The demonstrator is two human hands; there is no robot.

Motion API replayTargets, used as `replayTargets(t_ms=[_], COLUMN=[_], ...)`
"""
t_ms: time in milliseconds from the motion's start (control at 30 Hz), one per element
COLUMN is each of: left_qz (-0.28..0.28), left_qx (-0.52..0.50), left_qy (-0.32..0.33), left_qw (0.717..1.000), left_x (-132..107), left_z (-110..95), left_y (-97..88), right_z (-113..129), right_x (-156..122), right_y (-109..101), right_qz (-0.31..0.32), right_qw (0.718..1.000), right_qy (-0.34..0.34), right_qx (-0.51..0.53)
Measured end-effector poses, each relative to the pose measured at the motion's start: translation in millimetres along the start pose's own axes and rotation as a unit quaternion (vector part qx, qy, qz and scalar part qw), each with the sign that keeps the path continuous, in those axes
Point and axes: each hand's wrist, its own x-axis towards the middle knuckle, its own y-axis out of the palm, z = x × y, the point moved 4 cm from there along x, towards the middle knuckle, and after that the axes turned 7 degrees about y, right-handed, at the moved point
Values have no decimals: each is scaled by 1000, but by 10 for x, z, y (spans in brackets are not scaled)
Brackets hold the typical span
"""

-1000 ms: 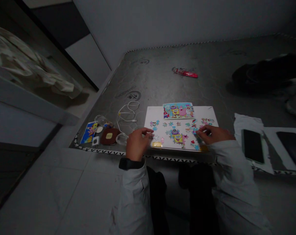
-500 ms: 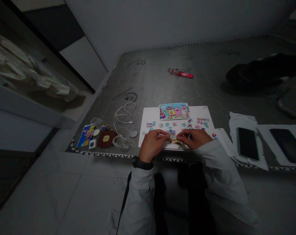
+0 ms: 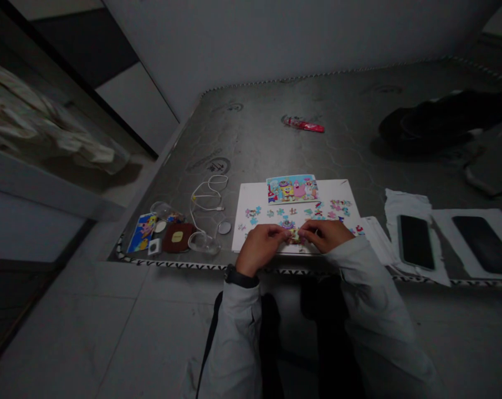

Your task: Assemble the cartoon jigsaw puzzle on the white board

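Note:
On a white board (image 3: pixel 251 191) several jigsaw puzzle pieces (image 3: pixel 308 212) lie scattered. My left hand (image 3: pixel 261 245) and my right hand (image 3: pixel 326 235) meet near the board's front edge, one at each side of a small joined cluster of puzzle pieces (image 3: pixel 293 235) with a yellow cartoon figure. Both hands have their thumb and fingers pinched on the cluster's edges, partly covering it. Behind the loose pieces, at the back of the board, rests a picture card (image 3: pixel 292 189) with several cartoon figures on a blue ground.
Left of the board are a white cable (image 3: pixel 205 208), a brown case (image 3: pixel 178 238) and a blue cartoon packet (image 3: pixel 143 233). To the right lie a phone (image 3: pixel 416 242) and another dark device (image 3: pixel 486 244). A red wrapper (image 3: pixel 304 124) and a black bag-like object (image 3: pixel 434 124) are farther back.
Both hands stay at the puzzle cluster; the fingers have shifted slightly and cover more of the yellow figure. The whole view has moved a little.

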Motion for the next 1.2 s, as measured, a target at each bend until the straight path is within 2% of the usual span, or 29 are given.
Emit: replayTargets(t_ms=[100,233,500,767,1200], left_qz=[-15,5,17,10,-10], left_qx=[29,51,116,164,197], left_qy=[-10,-43,-102,-127,-138], left_qw=[999,998,988,978,971], left_x=[6,-5,-52,-50,-48], left_z=[36,61,20,-20,-56], left_y=[-33,-3,13,109,114], right_z=[-15,-18,-150,-184,-196], right_x=[8,23,48,72,77], right_y=[38,103,70,144,150], right_qz=[15,27,-14,38,33], right_qw=[1000,999,997,996,997], right_qy=[0,1,55,61,69], right_qx=[-5,-20,-48,-57,-20])
